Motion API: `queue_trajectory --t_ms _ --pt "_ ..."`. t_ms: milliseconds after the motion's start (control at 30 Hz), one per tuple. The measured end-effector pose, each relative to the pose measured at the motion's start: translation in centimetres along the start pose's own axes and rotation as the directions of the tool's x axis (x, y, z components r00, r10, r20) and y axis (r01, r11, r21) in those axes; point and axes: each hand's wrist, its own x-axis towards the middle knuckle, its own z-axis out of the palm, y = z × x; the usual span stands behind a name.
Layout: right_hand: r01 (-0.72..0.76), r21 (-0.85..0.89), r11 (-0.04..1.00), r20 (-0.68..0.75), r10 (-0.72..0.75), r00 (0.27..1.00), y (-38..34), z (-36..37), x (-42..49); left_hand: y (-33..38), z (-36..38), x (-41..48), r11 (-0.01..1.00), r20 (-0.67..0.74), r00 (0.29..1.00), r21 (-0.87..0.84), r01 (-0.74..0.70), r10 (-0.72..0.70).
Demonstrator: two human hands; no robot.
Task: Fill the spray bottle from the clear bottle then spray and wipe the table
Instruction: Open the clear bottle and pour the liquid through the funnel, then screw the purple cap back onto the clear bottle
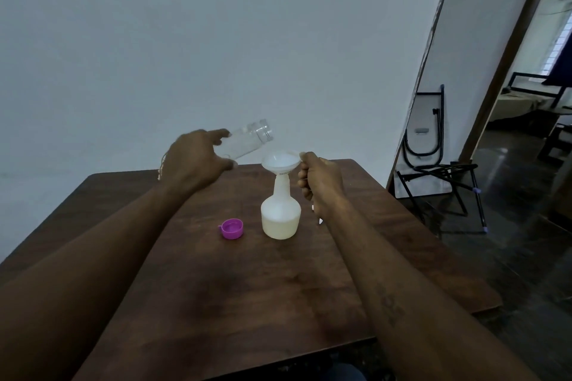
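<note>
Table (216,303): dark brown wood-grain top, smooth, with a dull sheen. Spray bottle (280,213) and funnel (280,161): milky white plastic, semi-translucent, matt; clear bottle (250,139): transparent plastic, glossy, ridged at the neck; cap (232,228): bright purple plastic, smooth, slightly shiny. Wall (185,40): flat matt paint; floor (510,195): dark and polished, reflective; folded frame (439,170): thin black metal tubing.

One wide-angle head-worn view, forward and down, close over the table (235,303), toward the wall (185,40).
</note>
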Motion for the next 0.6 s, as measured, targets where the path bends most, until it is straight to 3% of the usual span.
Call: queue_trajectory --t_ms 133,300,600 --pt "-0.020 0.013 1.000 0.000 0.020 1.000 0.1 -0.2 0.0 -1.2 1.9 -2.4 0.946 0.069 0.988 -0.285 0.153 -0.139" --pt "-0.035 0.027 0.999 -0.005 0.035 0.999 0.2 -0.2 -0.2 -1.7 4.4 -5.0 0.846 0.070 0.983 -0.501 0.184 -0.172" --pt "0.009 0.050 0.999 -0.044 -0.007 0.999 0.6 -0.5 -2.1 -1.4 6.4 -8.8 0.817 -0.005 0.987 -0.562 0.131 -0.162"
